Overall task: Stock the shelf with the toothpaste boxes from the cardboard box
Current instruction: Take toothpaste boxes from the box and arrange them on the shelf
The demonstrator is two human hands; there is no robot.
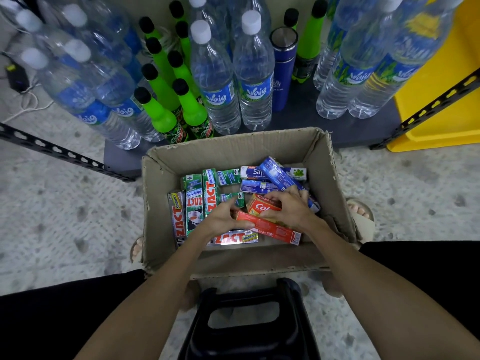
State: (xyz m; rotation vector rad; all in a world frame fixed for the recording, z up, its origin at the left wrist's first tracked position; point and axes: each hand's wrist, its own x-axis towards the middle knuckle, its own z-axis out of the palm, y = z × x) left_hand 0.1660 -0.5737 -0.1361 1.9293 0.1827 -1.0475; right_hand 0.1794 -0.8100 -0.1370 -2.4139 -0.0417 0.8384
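Floor: pale speckled stone, carrying the cardboard box.
Shelf: dark bottom board, crowded with water bottles, green bottles, a blue flask.
Toothpaste boxes: loose inside the cardboard box.
Left hand: fingers clamped on a red box.
Right hand: fingers curled over the same red box.
Stool: black, nearest the person.

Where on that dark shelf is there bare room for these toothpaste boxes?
Bare dark shelf shows between the blue metal flask and the right-hand clear water bottles. The left half is crowded with green soda bottles.
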